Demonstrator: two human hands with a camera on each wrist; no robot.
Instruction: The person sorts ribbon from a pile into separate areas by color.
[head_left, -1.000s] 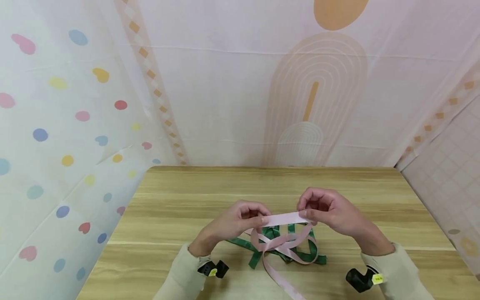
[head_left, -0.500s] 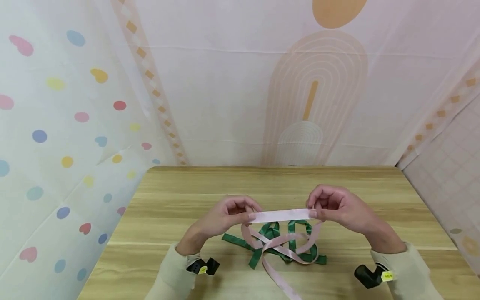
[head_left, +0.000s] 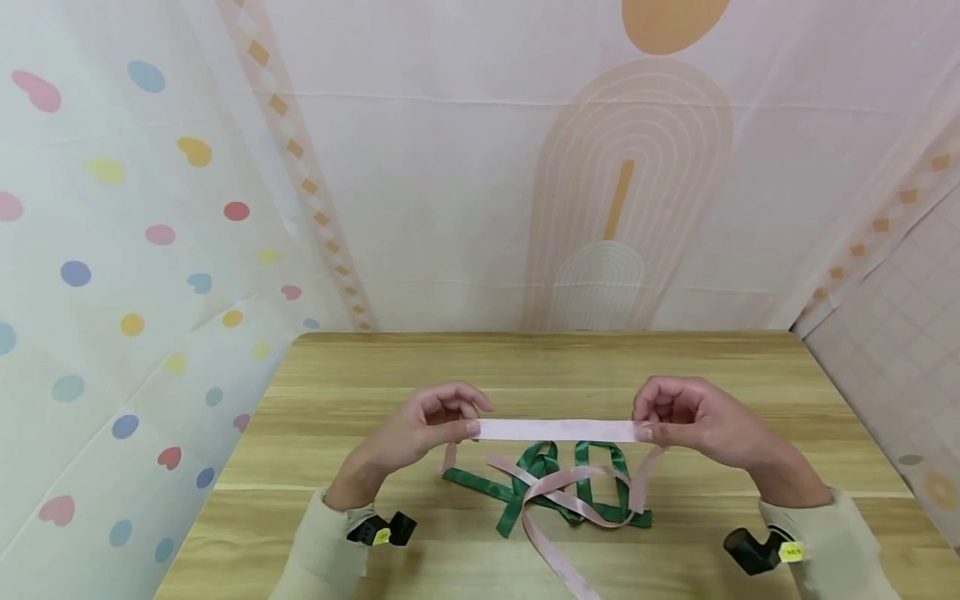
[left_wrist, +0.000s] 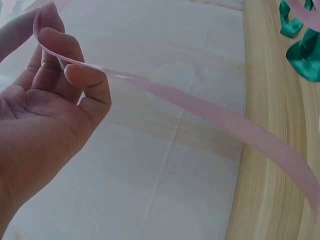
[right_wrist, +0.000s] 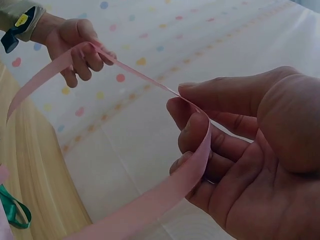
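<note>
A pale pink ribbon [head_left: 558,430] is stretched level between both hands above the wooden table [head_left: 360,375]. My left hand [head_left: 438,421] pinches its left end between thumb and fingers, and my right hand [head_left: 671,421] pinches the right end. In the left wrist view the pink ribbon [left_wrist: 210,112] runs from my left hand [left_wrist: 65,75] toward the table. In the right wrist view the pink ribbon [right_wrist: 145,77] spans from my right hand [right_wrist: 192,107] to the left hand [right_wrist: 82,47]. The ribbon's slack loops down onto a tangled green ribbon [head_left: 555,492] lying below.
Patterned fabric walls close in the table on the left, back and right. A black wrist camera mount [head_left: 382,529] sits on the left sleeve and another mount [head_left: 753,554] on the right sleeve. The pink ribbon's tail [head_left: 558,562] trails toward the front edge.
Both hands have moved apart, the left one leftward and the right one rightward, so the taut span of pink ribbon between them is now much longer.
</note>
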